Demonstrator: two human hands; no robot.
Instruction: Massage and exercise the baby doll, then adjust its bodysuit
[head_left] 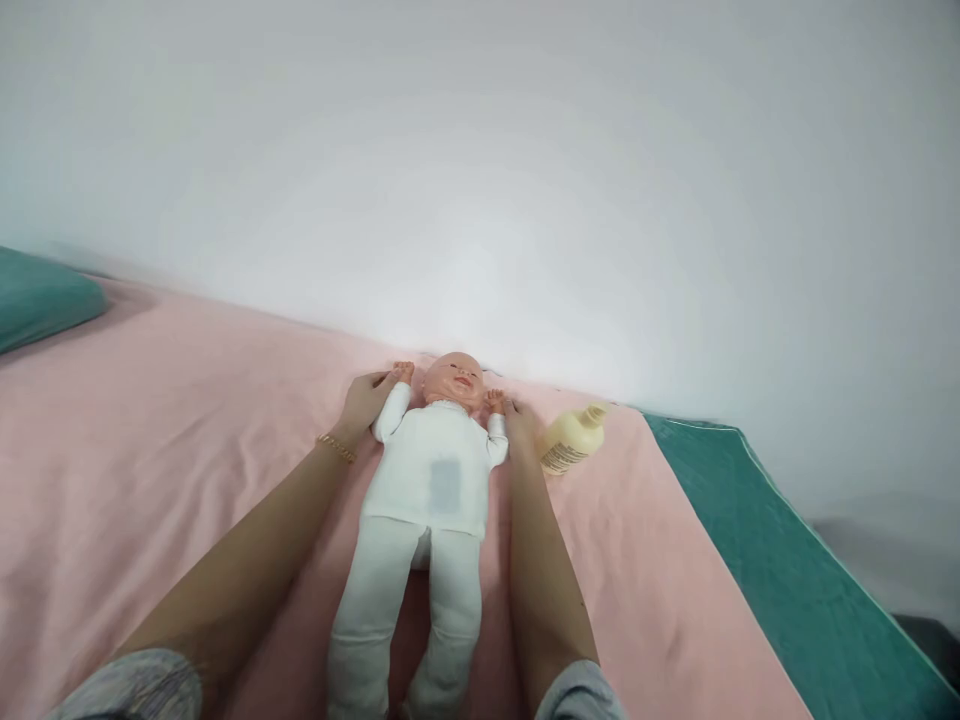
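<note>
A baby doll [431, 450] in a white long-sleeved top and white trousers lies face up on a pink sheet [247, 420], its head towards the wall. Both of its arms are bent, with the small hands raised beside the head. On the left, my left hand [367, 402] is closed on the doll's hand and sleeve cuff, a gold chain bracelet round the wrist. My right hand [521, 422] grips the doll's other hand from the outer side; its fingers are partly hidden. Just right of my right wrist lies a pale yellow bottle [576, 438], tilted, its printed label partly visible.
A plain white wall [480, 180] rises right behind the doll's head. A green pillow-like thing [45, 295] lies at the far left. Green cloth [795, 560] shows along the right, beyond the edge of the pink sheet. Something dark sits at the lower right edge.
</note>
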